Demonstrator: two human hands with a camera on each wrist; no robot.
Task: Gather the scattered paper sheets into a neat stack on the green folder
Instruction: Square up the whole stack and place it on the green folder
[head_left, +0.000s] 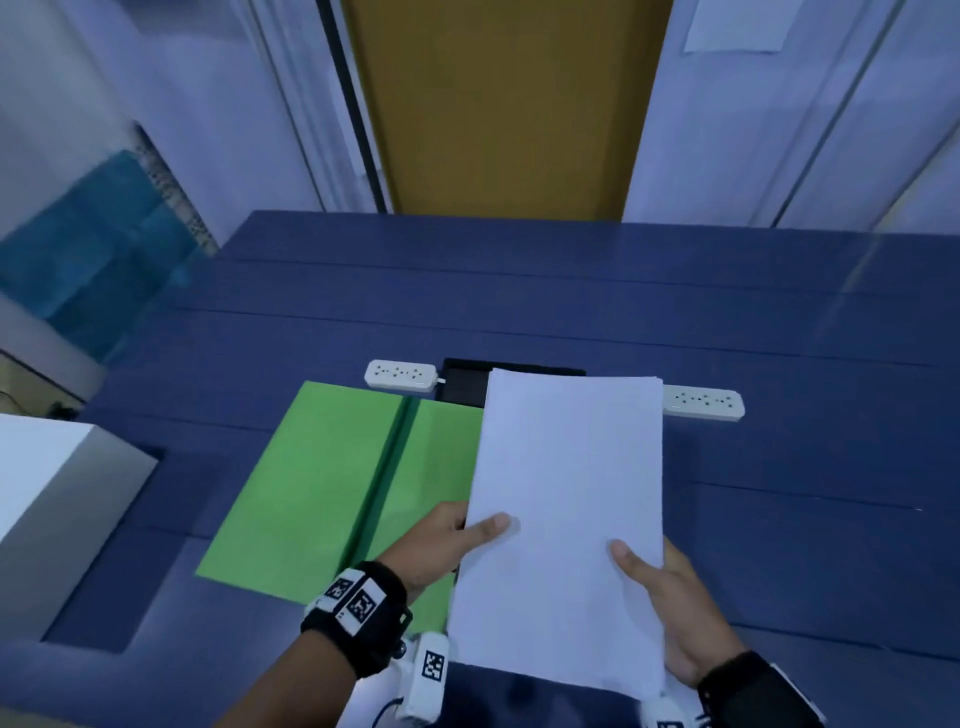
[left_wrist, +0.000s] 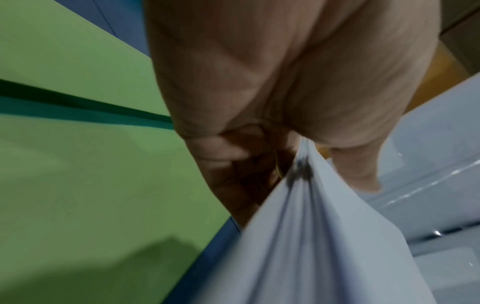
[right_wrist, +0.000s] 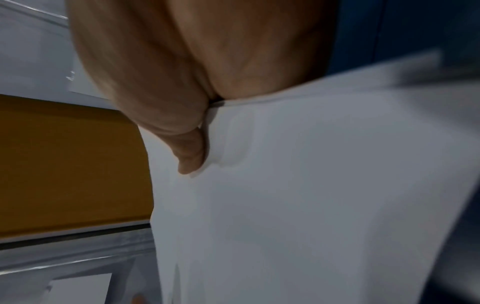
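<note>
Nearest the camera, both hands hold one gathered stack of white paper sheets (head_left: 566, 509) by its near end, lifted off the blue tabletop (head_left: 805, 467). The left hand (head_left: 441, 540) pinches the stack's left edge, thumb lying on the top sheet and the other fingers (left_wrist: 221, 156) curled underneath; the left wrist view shows the sheet edges fanned slightly apart at that corner (they are not yet flush there). The right hand (head_left: 670, 608) grips the right edge the same way, thumb (right_wrist: 192, 152) pressed flat on top, the rest of the hand under the paper. A dark band with black-and-white markers wraps each wrist.

The stack hangs over the right part of the green folder (head_left: 317, 483), which lies open and flat on the tabletop, its darker spine running down the middle. The folder's left leaf is bare; its right leaf is mostly hidden under the held paper. The stack's far edge looks squared, with only a thin sliver of lower sheets showing.

Just beyond the folder sit a white power strip (head_left: 400, 375) on the left, a black rectangular tray (head_left: 462, 384) partly hidden behind the paper, and a second power strip (head_left: 704, 404) on the right. To the right of the stack and farther back the blue surface lies open. A white box (head_left: 57, 499) stands at the left edge.
</note>
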